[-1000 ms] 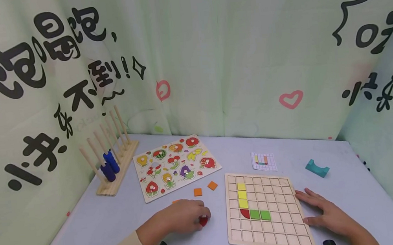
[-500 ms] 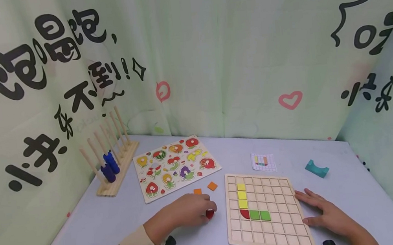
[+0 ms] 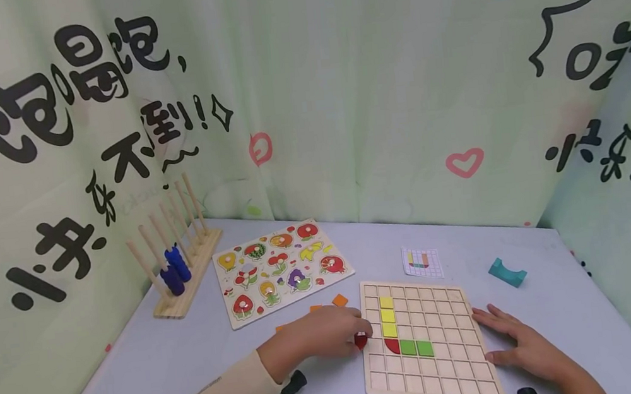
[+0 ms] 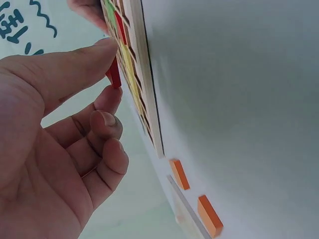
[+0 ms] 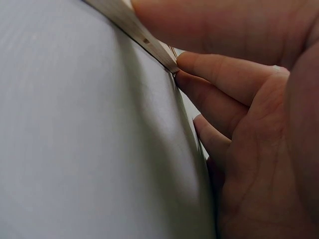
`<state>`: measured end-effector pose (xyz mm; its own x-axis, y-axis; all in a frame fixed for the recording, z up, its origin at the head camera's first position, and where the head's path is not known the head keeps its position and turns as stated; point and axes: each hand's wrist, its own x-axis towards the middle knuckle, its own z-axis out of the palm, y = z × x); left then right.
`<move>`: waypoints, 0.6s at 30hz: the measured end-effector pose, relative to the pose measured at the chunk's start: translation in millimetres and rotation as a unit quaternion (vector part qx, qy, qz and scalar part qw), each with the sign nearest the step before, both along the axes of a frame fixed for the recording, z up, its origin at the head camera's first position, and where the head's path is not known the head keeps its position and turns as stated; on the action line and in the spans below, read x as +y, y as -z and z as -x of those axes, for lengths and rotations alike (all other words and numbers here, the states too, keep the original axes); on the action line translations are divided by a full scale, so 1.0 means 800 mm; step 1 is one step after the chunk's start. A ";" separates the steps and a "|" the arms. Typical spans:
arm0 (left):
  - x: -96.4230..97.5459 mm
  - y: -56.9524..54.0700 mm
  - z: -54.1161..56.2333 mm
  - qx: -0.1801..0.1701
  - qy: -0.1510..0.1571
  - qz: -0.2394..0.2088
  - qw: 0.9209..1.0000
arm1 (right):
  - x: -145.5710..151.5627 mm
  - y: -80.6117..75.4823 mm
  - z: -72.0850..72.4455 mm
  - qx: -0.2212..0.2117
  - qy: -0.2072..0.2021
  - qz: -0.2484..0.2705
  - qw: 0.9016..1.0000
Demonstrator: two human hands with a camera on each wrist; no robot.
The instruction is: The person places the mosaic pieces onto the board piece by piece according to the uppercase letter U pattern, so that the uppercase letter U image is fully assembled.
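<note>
Between thumb and finger, my left hand [image 3: 329, 334] pinches a red tile [image 4: 115, 74] at the left edge of a wooden grid board [image 3: 450, 361]. On the board, a column of yellow tiles [image 3: 388, 315] runs down to a red quarter-round tile [image 3: 392, 345]. Two green tiles [image 3: 416, 348] continue to the right of it. My right hand [image 3: 526, 348] lies with extended fingers against the board's right edge; the right wrist view shows its fingertips touching the wooden rim [image 5: 142, 37].
Orange tiles [image 3: 339, 300] lie behind the left hand. Farther back are a fruit puzzle board [image 3: 322, 271] and a peg stand [image 3: 188, 292] with blue pieces. A small pattern card [image 3: 421, 261] lies behind the grid board, a teal arch block [image 3: 507, 272] to its right.
My left hand has carried the red tile rightward, from the tabletop to the grid board's left edge. The right hand has stayed at the board's right side.
</note>
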<state>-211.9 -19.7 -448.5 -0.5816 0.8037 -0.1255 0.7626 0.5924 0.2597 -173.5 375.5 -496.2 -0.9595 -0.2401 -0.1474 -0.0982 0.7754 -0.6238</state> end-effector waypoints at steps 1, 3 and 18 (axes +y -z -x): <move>0.003 -0.001 0.001 -0.001 0.003 -0.002 1.000 | 0.000 0.000 0.000 0.000 0.001 0.000 1.000; 0.010 -0.002 0.002 -0.002 0.007 -0.005 1.000 | 0.001 0.001 0.000 -0.002 0.002 -0.003 1.000; 0.058 -0.003 0.009 0.006 0.033 0.013 0.999 | 0.000 -0.002 0.001 -0.014 0.008 -0.002 1.000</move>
<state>-219.2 26.8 -446.4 -0.5299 0.8363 -0.1407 0.8027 0.5481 0.2350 -174.1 375.2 -494.9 -0.9584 -0.2243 -0.1763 -0.0679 0.7796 -0.6226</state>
